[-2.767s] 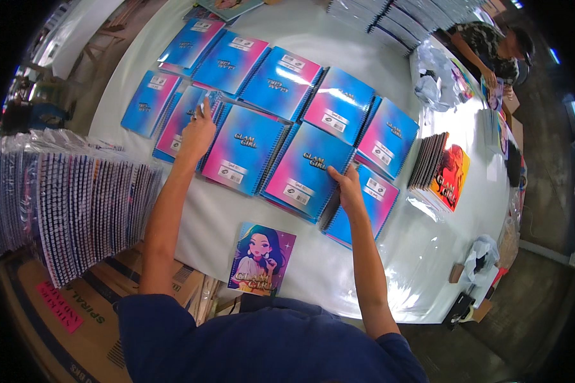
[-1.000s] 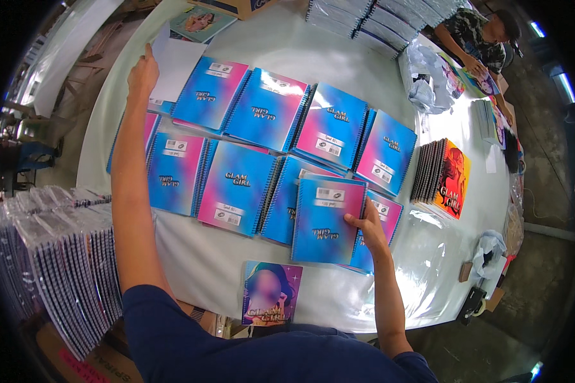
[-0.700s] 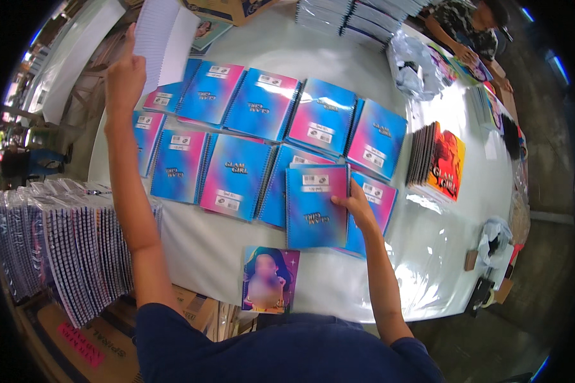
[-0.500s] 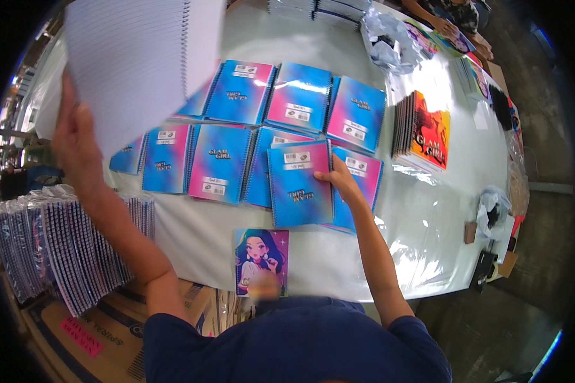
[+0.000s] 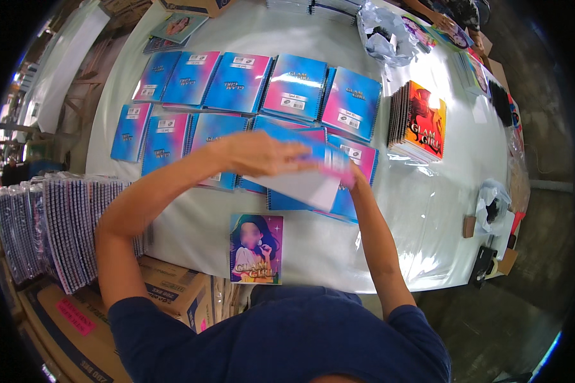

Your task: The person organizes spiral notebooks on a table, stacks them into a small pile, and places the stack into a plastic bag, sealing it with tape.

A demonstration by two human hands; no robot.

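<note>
**Head view: a notebook comes down onto crowded rows**

Head view shows the left hand [image 5: 262,153] crossing over the table, palm down and fingers spread flat on a blue-pink notebook [image 5: 303,182], which is blurred with motion. The right hand [image 5: 354,182] grips the same notebook at its right edge, near the middle of the table [image 5: 428,210]. Its white underside shows, so it hangs tilted above the near row [image 5: 172,143] of matching notebooks, not yet flat.

Risks, as I judge them: the rows overlap closely, so a skewed landing could shove neighbours out of line or hide a cover. Glossy covers may slide on one another. The left forearm crosses low over the near row and could drag it. A single picture-cover notebook [image 5: 255,249] lies at the near edge, just by the body; a nudge could tip it off. The red stack [image 5: 421,124] to the right stands well apart.
</note>
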